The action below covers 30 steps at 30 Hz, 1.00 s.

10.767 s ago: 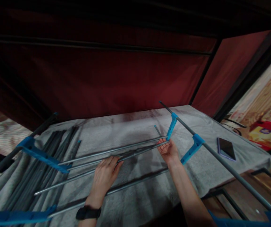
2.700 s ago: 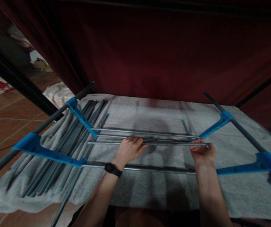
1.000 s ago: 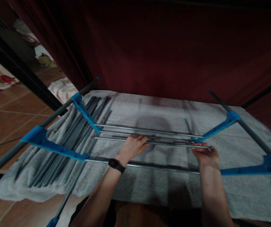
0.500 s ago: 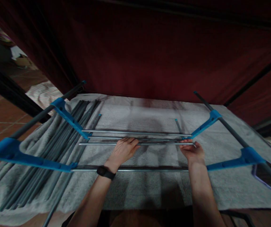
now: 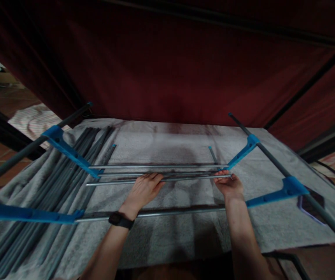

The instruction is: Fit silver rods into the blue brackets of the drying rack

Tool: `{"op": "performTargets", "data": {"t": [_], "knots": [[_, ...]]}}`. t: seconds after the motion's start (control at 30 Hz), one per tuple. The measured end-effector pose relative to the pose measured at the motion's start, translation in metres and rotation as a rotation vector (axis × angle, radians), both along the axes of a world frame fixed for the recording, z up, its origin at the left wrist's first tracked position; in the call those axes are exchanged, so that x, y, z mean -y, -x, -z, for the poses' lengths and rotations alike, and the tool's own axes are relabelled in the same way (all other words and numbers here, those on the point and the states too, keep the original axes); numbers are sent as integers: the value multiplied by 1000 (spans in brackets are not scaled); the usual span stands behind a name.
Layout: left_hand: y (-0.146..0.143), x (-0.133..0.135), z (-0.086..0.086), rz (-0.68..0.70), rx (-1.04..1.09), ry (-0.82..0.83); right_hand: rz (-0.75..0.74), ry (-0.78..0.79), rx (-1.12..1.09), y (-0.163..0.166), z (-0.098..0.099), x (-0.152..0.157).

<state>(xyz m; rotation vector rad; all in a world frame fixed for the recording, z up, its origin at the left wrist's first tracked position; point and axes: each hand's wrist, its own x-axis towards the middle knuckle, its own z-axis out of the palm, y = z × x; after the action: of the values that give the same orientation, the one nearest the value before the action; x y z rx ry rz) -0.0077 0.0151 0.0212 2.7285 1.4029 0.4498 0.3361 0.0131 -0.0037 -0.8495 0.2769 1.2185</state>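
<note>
A thin loose metal rod (image 5: 196, 178) lies crosswise in front of me, inside a frame of grey tubes and blue plastic brackets. My left hand (image 5: 146, 188) is closed over the rod near its middle, its fingertips hidden underneath. At the rod's right end, my right hand (image 5: 228, 184) pinches it, palm up. Two more silver rods (image 5: 161, 166) run just behind, and a front rod (image 5: 181, 212) passes below my wrists. Blue brackets (image 5: 71, 150) stand at the left, with matching blue brackets (image 5: 275, 194) at the right.
Several grey tubes (image 5: 59, 186) lie bundled on a grey blanket (image 5: 167, 144) at the left. A dark phone-like object (image 5: 313, 206) with a purple edge lies beyond the right tube. Dark red fabric (image 5: 173, 77) hangs behind.
The view has shifted, so the frame sits further left and slightly lower. The held rod has tilted, its left end now lower. Both hands keep their places on it.
</note>
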Motion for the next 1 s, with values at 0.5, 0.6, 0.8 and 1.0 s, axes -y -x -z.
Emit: {"op": "performTargets", "data": {"t": [0.5, 0.6, 0.8, 1.0], "knots": [[1, 1, 0, -35, 0, 5, -1, -4, -66, 1, -4, -1], [1, 1, -1, -29, -12, 12, 7, -9, -70, 2, -5, 0], [0, 1, 1, -27, -51, 7, 10, 5, -48, 2, -6, -1], [1, 0, 3, -24, -33, -2, 4, 7, -64, 1, -5, -1]]}}
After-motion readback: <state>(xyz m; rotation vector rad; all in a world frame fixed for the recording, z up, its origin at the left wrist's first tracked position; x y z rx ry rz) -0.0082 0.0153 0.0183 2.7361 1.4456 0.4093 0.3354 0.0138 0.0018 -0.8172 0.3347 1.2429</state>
